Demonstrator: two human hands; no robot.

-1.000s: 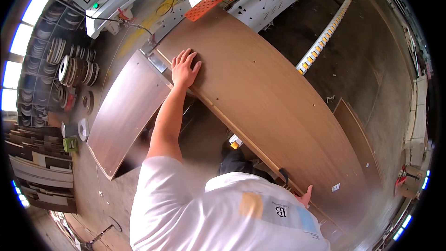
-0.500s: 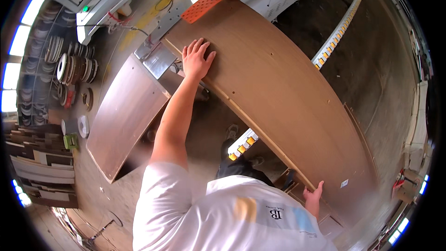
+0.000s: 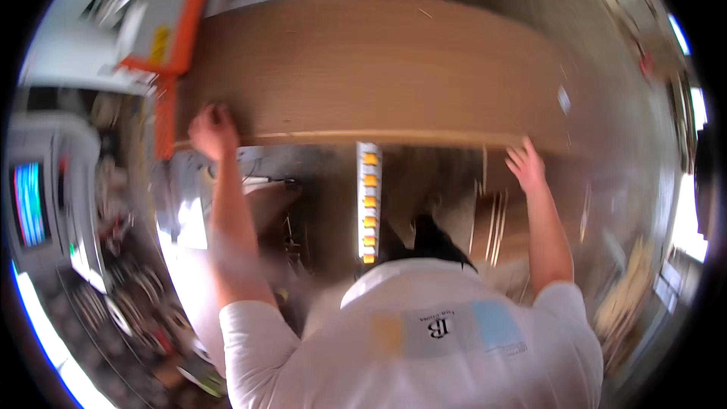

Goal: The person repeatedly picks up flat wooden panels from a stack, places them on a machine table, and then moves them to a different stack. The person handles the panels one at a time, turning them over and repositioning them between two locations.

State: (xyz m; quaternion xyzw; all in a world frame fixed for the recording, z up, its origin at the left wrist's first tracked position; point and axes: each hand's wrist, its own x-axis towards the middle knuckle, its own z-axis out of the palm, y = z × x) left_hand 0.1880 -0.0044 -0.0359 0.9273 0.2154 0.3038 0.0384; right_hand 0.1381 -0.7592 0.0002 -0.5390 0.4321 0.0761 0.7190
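A long brown wood panel lies across the view in front of me, its near edge running left to right. My left hand is at the panel's near left corner, over its top face and beside the orange guard. Motion blurs its fingers, so their grip does not show clearly. My right hand is at the near edge toward the right end, its fingers apart and the fingertips at the edge. The panel's right end is blurred; a small white label sits near it.
Under the panel passes a white rail with yellow rollers, coming out on both sides. A machine with an orange frame stands at the left, its lit screen farther left. More brown panels are below my right hand.
My view has turned, so the panel now lies crosswise. The left hand is now nearer the orange guard. My right fingers have come apart at the panel's edge.
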